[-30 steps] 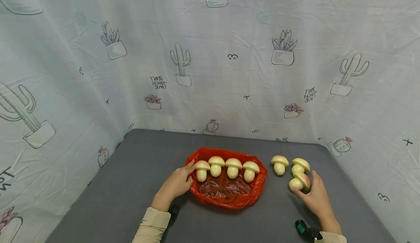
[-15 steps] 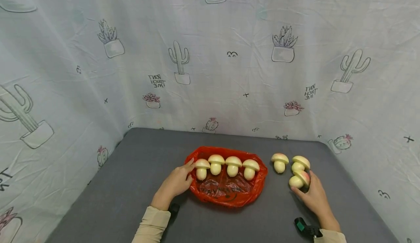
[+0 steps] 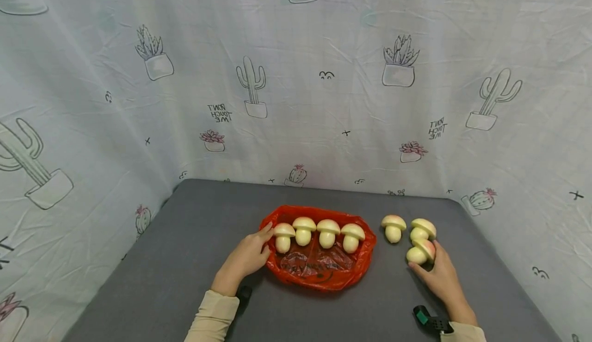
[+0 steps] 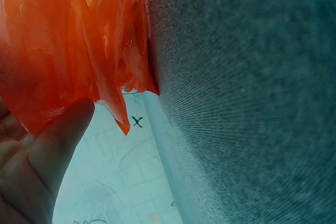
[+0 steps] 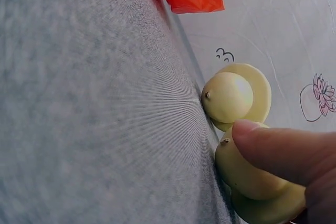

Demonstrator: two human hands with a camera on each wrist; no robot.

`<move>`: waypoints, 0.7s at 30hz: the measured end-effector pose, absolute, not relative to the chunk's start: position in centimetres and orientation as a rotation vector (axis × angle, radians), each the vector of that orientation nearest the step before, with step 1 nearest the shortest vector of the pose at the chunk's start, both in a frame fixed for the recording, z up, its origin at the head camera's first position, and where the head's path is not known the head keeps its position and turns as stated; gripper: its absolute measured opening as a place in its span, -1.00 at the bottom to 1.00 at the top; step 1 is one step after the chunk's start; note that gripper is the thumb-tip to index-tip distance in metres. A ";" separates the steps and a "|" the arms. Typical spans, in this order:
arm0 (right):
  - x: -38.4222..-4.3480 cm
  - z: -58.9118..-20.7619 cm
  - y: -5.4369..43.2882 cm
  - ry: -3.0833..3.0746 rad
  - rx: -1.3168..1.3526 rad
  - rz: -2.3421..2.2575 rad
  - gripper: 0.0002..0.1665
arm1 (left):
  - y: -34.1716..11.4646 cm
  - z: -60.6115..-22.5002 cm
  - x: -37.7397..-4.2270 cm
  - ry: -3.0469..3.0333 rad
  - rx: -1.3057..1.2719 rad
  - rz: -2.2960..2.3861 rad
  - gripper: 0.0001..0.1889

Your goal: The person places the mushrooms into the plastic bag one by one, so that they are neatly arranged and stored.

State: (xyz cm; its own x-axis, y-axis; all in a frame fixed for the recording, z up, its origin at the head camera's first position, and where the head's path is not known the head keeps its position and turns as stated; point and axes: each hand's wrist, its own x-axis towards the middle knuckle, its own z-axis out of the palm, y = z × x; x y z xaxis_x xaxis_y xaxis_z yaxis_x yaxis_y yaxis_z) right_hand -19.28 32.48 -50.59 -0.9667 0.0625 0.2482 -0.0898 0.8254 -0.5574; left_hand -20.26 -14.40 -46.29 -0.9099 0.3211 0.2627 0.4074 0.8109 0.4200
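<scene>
An opened red plastic bag (image 3: 319, 281) lies on the table with a row of several pale yellow toy mushrooms (image 3: 328, 233) inside. My left hand (image 3: 247, 255) pinches its left rim; in the left wrist view the thumb (image 4: 65, 137) presses the bag's side (image 4: 52, 40) and the other fingers are mostly hidden. To the right, my right hand (image 3: 440, 276) grips the nearest toy mushroom (image 3: 418, 254) by its cap, thumb (image 5: 275, 148) across it. Just behind stands a second mushroom (image 3: 423, 228), overlapping it in the head view. A third mushroom (image 3: 393, 229) is left of that one.
The grey table (image 3: 176, 260) reaches back to a pale curtain (image 3: 296, 75) printed with cacti, which also hangs at both sides. Dark devices are strapped at both wrists, the right one (image 3: 430, 322) showing a green patch.
My right fingers have drawn slightly inward round the nearest mushroom. The left hand and bag hold the same relation; the head view has tilted a little.
</scene>
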 end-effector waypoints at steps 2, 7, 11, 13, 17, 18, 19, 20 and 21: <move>-19.3 -50.7 32.5 -2.744 0.018 0.860 0.17 | -14.4 -46.3 -20.2 -2.815 -0.572 -0.720 -0.46; -19.2 -50.9 32.5 -2.737 0.017 0.868 0.14 | -14.4 -46.3 -20.2 -2.813 -0.578 -0.726 -0.46; -19.2 -51.0 32.6 -2.747 0.003 0.883 0.15 | -14.4 -46.4 -20.2 -2.819 -0.577 -0.726 -0.46; -19.2 -51.0 32.6 -2.750 -0.009 0.895 0.15 | -14.5 -46.5 -20.2 -2.818 -0.578 -0.726 -0.46; -19.2 -50.9 32.5 -2.738 -0.029 0.926 0.15 | -14.4 -46.4 -20.2 -2.812 -0.583 -0.729 -0.46; -19.2 -50.9 32.5 -2.732 -0.035 0.929 0.15 | -14.5 -46.4 -20.2 -2.812 -0.583 -0.729 -0.46; -19.2 -50.8 32.5 -2.722 -0.039 0.927 0.14 | -14.5 -46.4 -20.2 -2.810 -0.583 -0.728 -0.46; -19.2 -50.8 32.5 -2.712 -0.040 0.931 0.14 | -14.5 -46.4 -20.2 -2.810 -0.582 -0.728 -0.46; -19.2 -50.7 32.5 -2.700 -0.040 0.931 0.14 | -14.5 -46.4 -20.3 -2.810 -0.582 -0.726 -0.46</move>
State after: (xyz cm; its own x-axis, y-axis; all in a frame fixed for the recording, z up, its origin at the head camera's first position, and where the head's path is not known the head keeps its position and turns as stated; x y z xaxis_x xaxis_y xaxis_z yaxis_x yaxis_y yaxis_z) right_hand -19.20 32.45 -50.73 -0.9591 0.1177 0.2575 -0.0661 0.7914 -0.6077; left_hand -20.27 -14.48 -46.43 -0.9069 0.3257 0.2673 0.4144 0.8040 0.4264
